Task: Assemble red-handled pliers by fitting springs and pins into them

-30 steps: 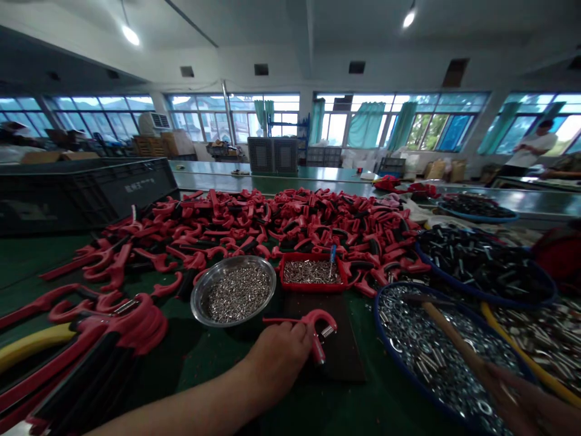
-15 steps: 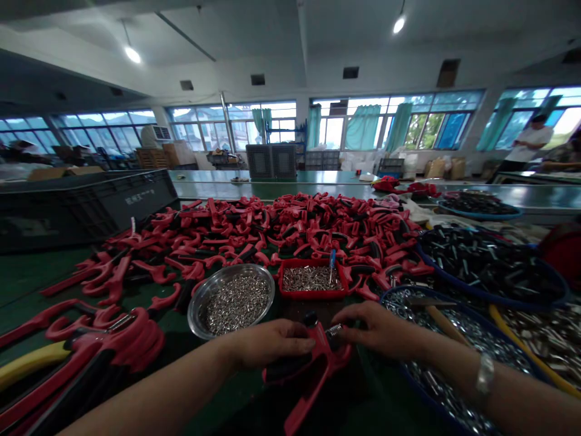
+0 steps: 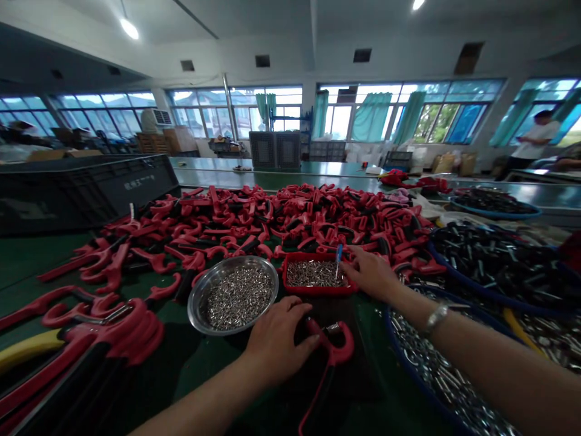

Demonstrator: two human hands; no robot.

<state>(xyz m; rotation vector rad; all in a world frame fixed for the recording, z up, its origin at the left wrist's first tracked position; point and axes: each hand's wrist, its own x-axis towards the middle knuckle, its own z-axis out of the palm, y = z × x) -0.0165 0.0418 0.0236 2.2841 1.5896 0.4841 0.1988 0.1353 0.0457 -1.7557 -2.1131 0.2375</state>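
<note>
My left hand [image 3: 279, 339] presses down on a red handle part [image 3: 333, 351] that lies on a dark board in front of me, fingers curled over its black end. A short metal spring sticks out at the part's hooked end. My right hand [image 3: 370, 272] reaches forward to the red tray of small metal pins [image 3: 313, 274], its fingers pinched by a small blue-handled tool [image 3: 338, 257] that stands in the tray. Whether the fingers grip the tool is unclear.
A steel bowl of small metal pieces [image 3: 236, 293] sits left of the red tray. A big heap of red handles [image 3: 281, 221] lies behind. Blue-rimmed basins of washers [image 3: 436, 375] and black parts [image 3: 490, 260] stand at right. A dark crate [image 3: 82, 188] stands at left. A person stands far right.
My right hand has left the handle and moved forward to the red tray. The handle now lies flatter under my left hand, its hooked end to the right.
</note>
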